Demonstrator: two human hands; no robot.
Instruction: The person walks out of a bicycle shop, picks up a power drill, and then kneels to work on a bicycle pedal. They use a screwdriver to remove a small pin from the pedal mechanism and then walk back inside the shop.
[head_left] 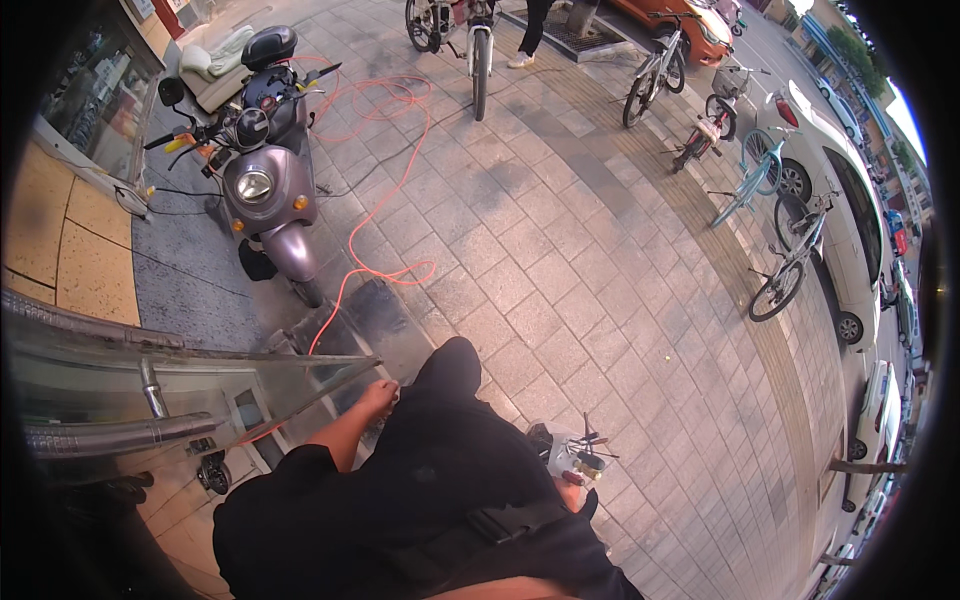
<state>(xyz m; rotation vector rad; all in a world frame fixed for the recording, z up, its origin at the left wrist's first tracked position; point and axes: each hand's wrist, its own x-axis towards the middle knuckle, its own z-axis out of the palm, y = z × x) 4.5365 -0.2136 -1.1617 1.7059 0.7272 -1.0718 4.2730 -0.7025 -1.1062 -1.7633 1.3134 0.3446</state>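
So far our left hand (378, 398) only rests its curled fingers on the glass door's edge (330, 372) at nine o'clock, the tool pouch (575, 460) untouched at three, our right hand unseen.

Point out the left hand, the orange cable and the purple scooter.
left hand (378, 398): head view, on the back of the hand.
orange cable (352, 245): head view, on its run across the paving.
purple scooter (262, 185): head view, on the front panel by the headlamp.

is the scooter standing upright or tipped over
Upright: the purple scooter stands on its wheels on the pavement, handlebars level, helmet on the seat.
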